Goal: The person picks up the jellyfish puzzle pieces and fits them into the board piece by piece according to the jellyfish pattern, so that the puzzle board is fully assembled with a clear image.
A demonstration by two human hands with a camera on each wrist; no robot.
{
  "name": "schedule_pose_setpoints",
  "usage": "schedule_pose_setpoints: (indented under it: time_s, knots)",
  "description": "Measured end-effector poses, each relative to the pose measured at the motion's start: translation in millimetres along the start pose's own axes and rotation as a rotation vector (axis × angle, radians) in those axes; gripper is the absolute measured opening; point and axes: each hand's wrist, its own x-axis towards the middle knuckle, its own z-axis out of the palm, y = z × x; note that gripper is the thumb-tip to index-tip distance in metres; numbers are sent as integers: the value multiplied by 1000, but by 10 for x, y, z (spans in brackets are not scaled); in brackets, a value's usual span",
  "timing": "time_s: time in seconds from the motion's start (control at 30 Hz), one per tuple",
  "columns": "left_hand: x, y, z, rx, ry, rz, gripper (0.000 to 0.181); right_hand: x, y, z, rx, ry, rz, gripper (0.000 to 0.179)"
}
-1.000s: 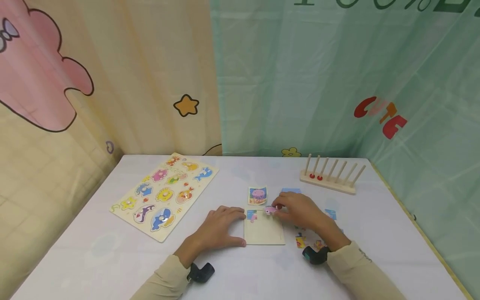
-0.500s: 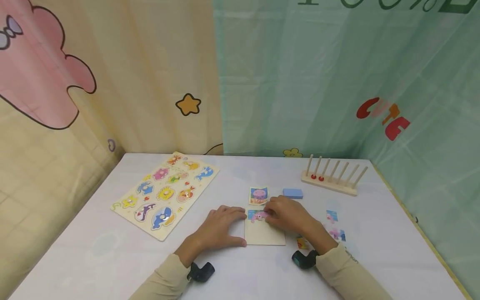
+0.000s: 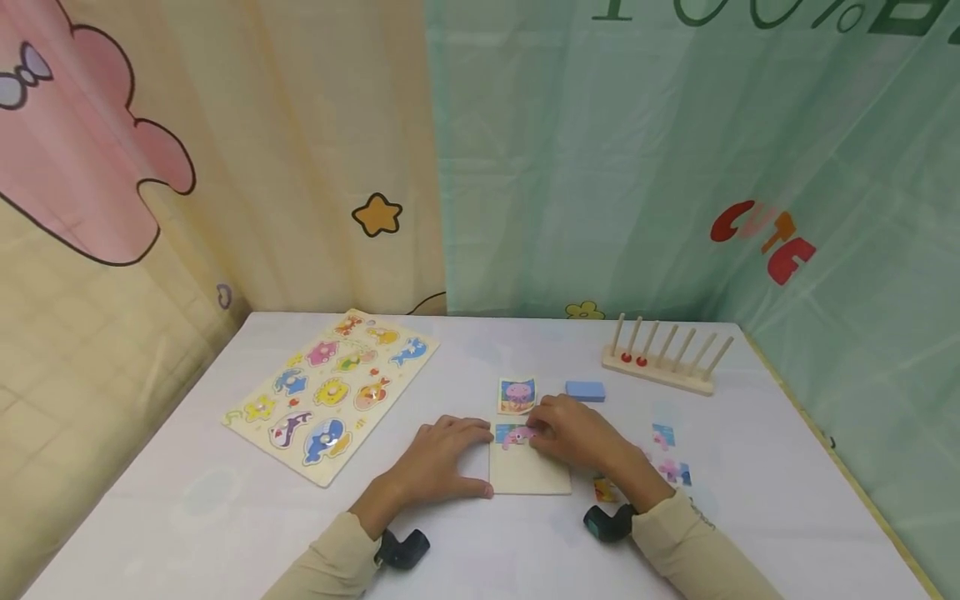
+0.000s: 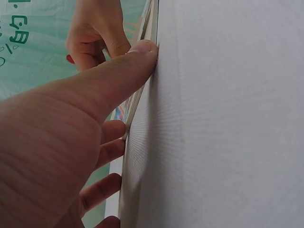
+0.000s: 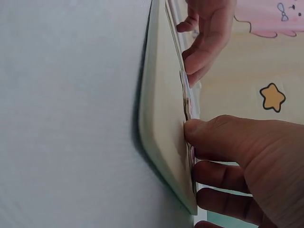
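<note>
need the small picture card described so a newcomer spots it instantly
On the white table, find the pale square board beside the person's left hand. Just past its far-left corner lies a small picture card. It shows a pink figure against blue inside a pale border, whereas the blue block to its right is plain.

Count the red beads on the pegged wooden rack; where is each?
2: one red bead at the base of the second peg from the left, another red bead at the base of the third peg.
</note>
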Motion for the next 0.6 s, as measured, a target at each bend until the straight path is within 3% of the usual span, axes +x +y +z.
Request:
schedule_pose_setpoints:
  time_s: [0.33,0.6]
  knots:
    - [-28,-15,12,1,11,5,72,-7,-56,-2,-16,-9,31,19]
    - [-7,-19,2,-11,2,16,72,-18,-60,5,-63,0,7,21]
